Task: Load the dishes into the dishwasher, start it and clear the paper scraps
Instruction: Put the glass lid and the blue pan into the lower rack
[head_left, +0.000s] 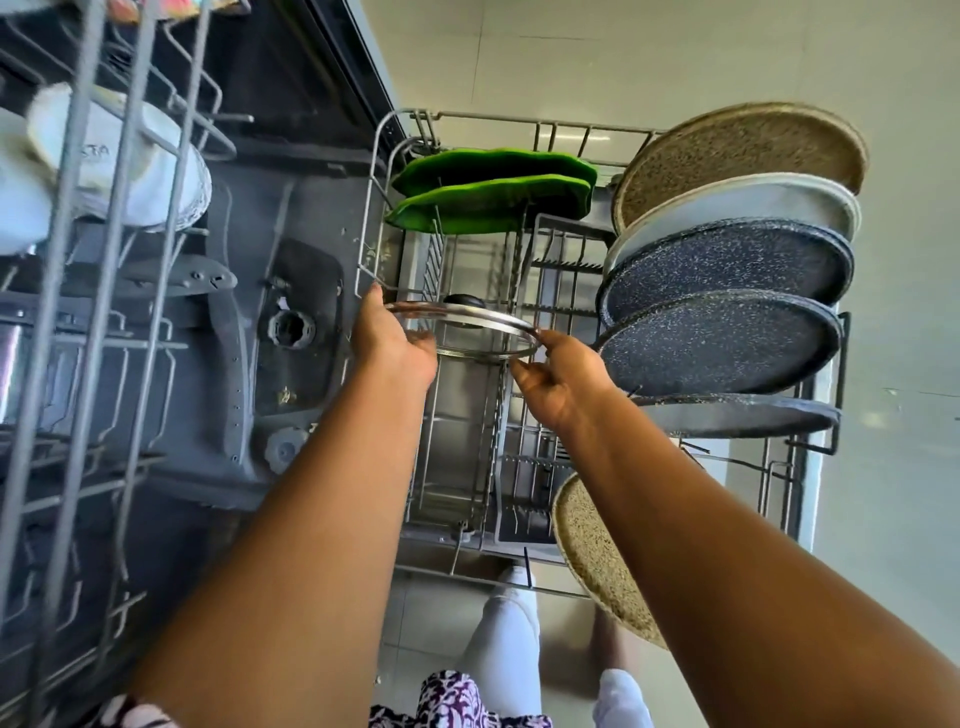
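Fingers of both hands pinch the rim of a glass pot lid (462, 325), black knob up. Left hand (395, 345) grips the lid's left edge, right hand (558, 376) grips the right edge; lid held roughly level over the middle of the pulled-out lower rack (371, 208). Two green leaf-shaped plates (493, 195) stand on edge at the rack's far end. Along the right side, leaning in a row: a tan speckled plate (737, 150), a pale grey plate (737, 208), dark speckled plates (727, 301). Another tan speckled plate (592, 556) stands at the near right. White bowls (119, 156) sit in the upper rack (67, 364), left.
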